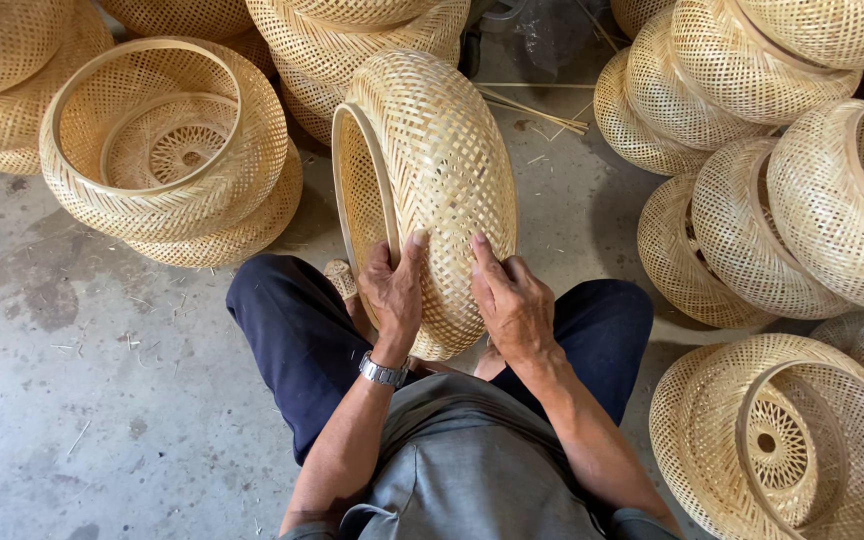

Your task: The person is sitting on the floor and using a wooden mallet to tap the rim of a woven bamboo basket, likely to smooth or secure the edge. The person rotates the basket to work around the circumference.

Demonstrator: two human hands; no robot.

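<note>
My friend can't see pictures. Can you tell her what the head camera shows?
A seated person's left hand and right hand press on a round woven bamboo basket stood on its edge between the knees. More woven baskets are stacked all around on a grey concrete floor. A wristwatch is on the left wrist.

Even, soft daylight, bright without harshness; no blown highlights, no glare. Shadows faint and diffuse: a dull patch on the concrete floor under the stacked baskets at upper left, another dim band beside the pile at right. Darkest at the top centre gap between piles. Sharp focus across the centre, weave on the held basket crisp. Slight wide-angle bending toward the edges, corner baskets stretched. No motion blur on either hand.
</note>
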